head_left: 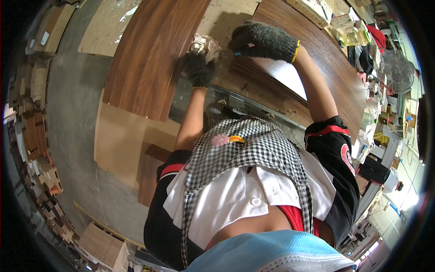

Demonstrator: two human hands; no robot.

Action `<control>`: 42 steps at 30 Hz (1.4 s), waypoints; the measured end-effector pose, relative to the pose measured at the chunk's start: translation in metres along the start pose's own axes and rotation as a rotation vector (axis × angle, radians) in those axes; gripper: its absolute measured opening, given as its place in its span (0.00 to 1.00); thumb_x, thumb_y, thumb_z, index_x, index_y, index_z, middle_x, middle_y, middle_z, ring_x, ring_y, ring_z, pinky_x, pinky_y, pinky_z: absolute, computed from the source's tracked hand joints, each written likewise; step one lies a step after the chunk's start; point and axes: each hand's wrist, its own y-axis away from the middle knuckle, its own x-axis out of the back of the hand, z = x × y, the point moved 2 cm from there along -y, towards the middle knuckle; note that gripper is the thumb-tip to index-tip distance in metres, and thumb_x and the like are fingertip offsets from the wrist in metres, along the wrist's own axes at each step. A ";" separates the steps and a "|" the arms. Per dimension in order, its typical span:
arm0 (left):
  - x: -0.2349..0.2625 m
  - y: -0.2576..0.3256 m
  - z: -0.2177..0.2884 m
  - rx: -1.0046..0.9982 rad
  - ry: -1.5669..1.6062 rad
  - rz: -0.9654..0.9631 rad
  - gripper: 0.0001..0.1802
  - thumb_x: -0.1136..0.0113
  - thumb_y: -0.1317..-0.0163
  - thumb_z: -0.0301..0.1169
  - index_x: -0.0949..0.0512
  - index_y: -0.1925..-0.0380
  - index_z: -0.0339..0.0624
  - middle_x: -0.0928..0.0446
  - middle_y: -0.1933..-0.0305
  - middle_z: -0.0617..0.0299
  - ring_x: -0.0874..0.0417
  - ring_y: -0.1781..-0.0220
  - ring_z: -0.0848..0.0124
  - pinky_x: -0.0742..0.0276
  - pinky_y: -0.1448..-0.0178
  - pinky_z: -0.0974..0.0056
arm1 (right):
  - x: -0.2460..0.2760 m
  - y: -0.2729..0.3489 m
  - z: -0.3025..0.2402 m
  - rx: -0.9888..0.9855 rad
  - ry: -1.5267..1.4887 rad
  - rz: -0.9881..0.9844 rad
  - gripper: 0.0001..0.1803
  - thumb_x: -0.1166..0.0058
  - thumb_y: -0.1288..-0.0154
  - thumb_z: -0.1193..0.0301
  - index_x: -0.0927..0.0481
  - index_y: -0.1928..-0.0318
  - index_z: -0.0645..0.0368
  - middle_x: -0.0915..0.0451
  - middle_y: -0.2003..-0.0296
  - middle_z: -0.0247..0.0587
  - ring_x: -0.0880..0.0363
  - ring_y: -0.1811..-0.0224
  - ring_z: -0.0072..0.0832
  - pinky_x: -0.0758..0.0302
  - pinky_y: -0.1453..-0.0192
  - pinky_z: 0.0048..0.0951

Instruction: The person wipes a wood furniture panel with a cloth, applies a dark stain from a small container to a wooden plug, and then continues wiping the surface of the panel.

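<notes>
Both my hands wear dark knit gloves. My left hand (199, 68) is closed on a crumpled whitish rag (206, 45), beside the edge of a stack of reddish-brown wood-grain boards (152, 54). My right hand (265, 41) hovers by the near left end of another dark brown wood-grain board (317, 59). Its fingers are curled together, and a small blue bit shows at them; what they hold is mostly hidden. Bright light glares off the right board's surface.
A cluttered bench with boxes and a yellowish container (355, 36) runs along the right. A standing fan (398, 72) is beyond it. Pale boards (120, 136) lie at the left over the grey floor (72, 113). Stacks of wood panels (34, 136) line the far left.
</notes>
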 end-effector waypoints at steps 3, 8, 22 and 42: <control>0.000 -0.002 0.000 0.024 0.035 -0.020 0.31 0.33 0.40 0.46 0.21 0.40 0.40 0.22 0.38 0.45 0.24 0.35 0.48 0.31 0.31 0.47 | 0.008 0.006 0.018 -0.173 0.041 0.020 0.14 0.38 0.31 0.64 0.13 0.48 0.53 0.15 0.49 0.44 0.16 0.50 0.41 0.17 0.43 0.38; 0.012 -0.011 0.005 0.069 0.025 -0.141 0.32 0.34 0.42 0.43 0.23 0.38 0.39 0.23 0.36 0.46 0.26 0.33 0.47 0.32 0.29 0.45 | 0.018 0.014 0.038 -0.206 0.019 0.060 0.16 0.40 0.28 0.63 0.14 0.44 0.55 0.16 0.46 0.45 0.16 0.46 0.41 0.18 0.40 0.39; 0.025 -0.020 0.020 0.063 0.027 -0.111 0.32 0.35 0.40 0.51 0.20 0.42 0.43 0.23 0.36 0.54 0.25 0.34 0.53 0.31 0.30 0.48 | 0.049 0.034 0.165 -0.447 0.436 0.140 0.14 0.45 0.28 0.63 0.12 0.49 0.49 0.13 0.53 0.46 0.15 0.50 0.45 0.19 0.45 0.43; 0.035 -0.020 0.029 0.055 -0.080 -0.150 0.29 0.29 0.49 0.44 0.18 0.48 0.42 0.21 0.43 0.50 0.24 0.38 0.52 0.29 0.33 0.50 | 0.052 0.037 0.259 -0.461 0.384 0.167 0.14 0.44 0.28 0.61 0.13 0.49 0.52 0.12 0.56 0.44 0.14 0.50 0.43 0.19 0.44 0.42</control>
